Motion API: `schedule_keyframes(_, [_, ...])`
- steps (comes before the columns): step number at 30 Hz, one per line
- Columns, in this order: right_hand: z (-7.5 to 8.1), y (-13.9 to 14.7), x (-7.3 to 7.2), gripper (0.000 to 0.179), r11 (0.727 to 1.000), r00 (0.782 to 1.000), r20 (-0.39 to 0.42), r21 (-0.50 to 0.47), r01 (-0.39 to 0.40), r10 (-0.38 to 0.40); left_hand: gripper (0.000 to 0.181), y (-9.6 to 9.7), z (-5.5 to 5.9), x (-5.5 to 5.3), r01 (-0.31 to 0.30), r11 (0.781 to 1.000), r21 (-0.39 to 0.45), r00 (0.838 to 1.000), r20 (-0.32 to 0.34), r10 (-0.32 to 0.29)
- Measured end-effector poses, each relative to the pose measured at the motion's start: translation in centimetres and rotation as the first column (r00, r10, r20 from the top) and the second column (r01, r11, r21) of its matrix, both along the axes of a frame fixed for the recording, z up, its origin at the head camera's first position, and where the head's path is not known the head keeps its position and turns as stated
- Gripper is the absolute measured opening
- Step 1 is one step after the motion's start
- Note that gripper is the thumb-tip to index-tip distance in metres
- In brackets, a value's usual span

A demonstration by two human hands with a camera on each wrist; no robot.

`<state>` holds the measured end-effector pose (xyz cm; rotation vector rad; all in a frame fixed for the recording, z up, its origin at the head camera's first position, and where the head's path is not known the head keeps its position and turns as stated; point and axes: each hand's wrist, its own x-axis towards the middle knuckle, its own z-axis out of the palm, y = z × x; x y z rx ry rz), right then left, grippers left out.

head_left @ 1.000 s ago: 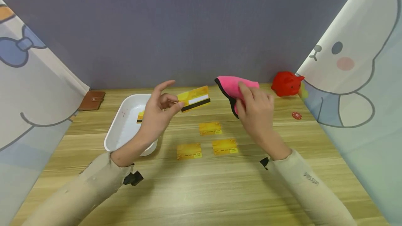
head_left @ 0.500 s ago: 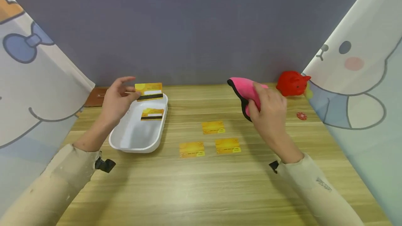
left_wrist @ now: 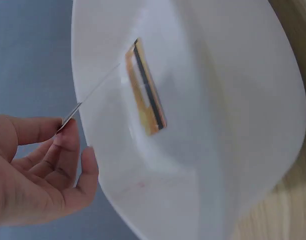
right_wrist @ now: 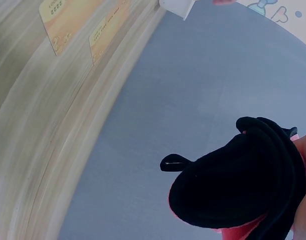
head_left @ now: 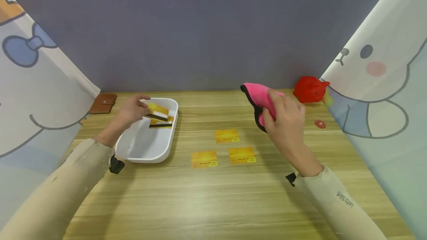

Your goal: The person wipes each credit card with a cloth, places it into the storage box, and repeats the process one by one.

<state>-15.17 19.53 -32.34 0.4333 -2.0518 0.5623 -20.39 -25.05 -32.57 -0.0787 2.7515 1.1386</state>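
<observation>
My left hand (head_left: pixel 131 112) pinches a yellow bank card (head_left: pixel 159 110) between thumb and fingers, tilted over the far part of a white plastic tray (head_left: pixel 140 157). The left wrist view shows that card nearly edge-on. Another yellow card (left_wrist: pixel 146 92) lies in the tray with its black stripe up. In the head view the held card overlaps it. My right hand (head_left: pixel 287 130) grips a pink pouch-like cloth item (head_left: pixel 257 92) with black trim, raised over the table. Its black inner side (right_wrist: pixel 228 185) and a small black loop (right_wrist: pixel 174 162) face the right wrist camera.
Three yellow cards lie face up mid-table: a back card (head_left: pixel 227 135), a left card (head_left: pixel 204 159) and a right card (head_left: pixel 241 155). A brown wallet (head_left: pixel 102 103) sits back left. At back right are a red piggy bank (head_left: pixel 309 90) and a red chip (head_left: pixel 320 123).
My left hand has carried the card leftward from mid-table, then lowered it toward the tray. My right hand keeps its grip on the pink item, nearly still over the last half second.
</observation>
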Motion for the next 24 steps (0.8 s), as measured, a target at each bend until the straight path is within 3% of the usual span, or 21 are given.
schedule_keyframes(4, [-0.1, -0.2, 0.2, 0.034, 1.000, 1.000, -0.009, 0.003, 0.001, -0.001, 0.062, 0.5, -0.5, -0.4, -0.015, 0.999, 0.052, 0.997, 0.073, 0.011])
schedule_keyframes(8, [-0.1, -0.4, 0.3, 0.035, 1.000, 1.000, -0.013, 0.000, 0.002, -0.002, 0.064, 0.5, -1.1, -0.7, -0.024, 0.999, 0.027, 0.994, 0.109, 0.021])
schedule_keyframes(17, [-0.1, -0.6, 0.5, 0.036, 1.000, 1.000, 0.012, 0.007, 0.005, -0.005, 0.073, 0.4, -2.5, -1.0, -0.037, 0.998, -0.050, 0.989, 0.142, 0.043])
schedule_keyframes(24, [0.0, -0.7, 0.6, 0.037, 1.000, 1.000, 0.022, 0.004, -0.002, 0.001, 0.077, 0.3, -2.5, -0.9, -0.035, 0.996, -0.087, 0.987, 0.155, 0.048])
